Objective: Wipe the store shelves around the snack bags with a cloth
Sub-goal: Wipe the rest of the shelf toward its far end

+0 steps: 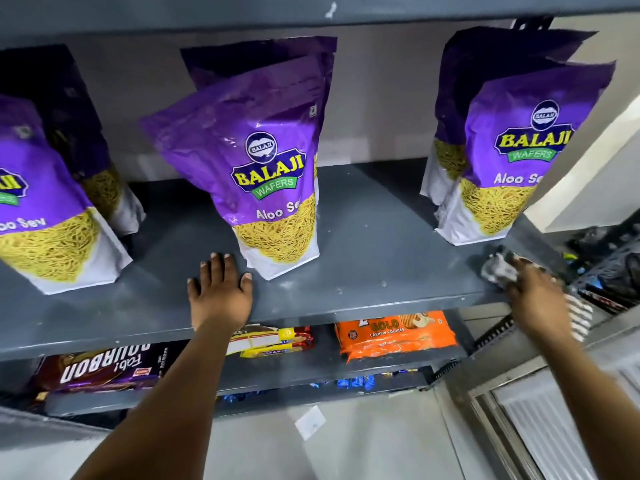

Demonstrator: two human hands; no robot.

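A grey metal shelf [367, 237] carries purple Aloo Sev snack bags: a left bag [45, 216], a middle bag [266, 174] and a right bag [509, 161], with more bags behind them. My left hand [220, 289] lies flat on the shelf, fingers spread, thumb next to the base of the middle bag. My right hand [535, 299], blurred, is at the shelf's front right corner and grips a crumpled grey cloth [498, 268] pressed on the shelf surface below the right bag.
Another shelf edge [311, 12] runs overhead. Below are a dark biscuit pack [104, 368], a yellow-red pack [273, 341] and an orange cashew cookie pack [394, 334]. A white wall edge [588, 161] and dark clutter [609, 268] stand to the right.
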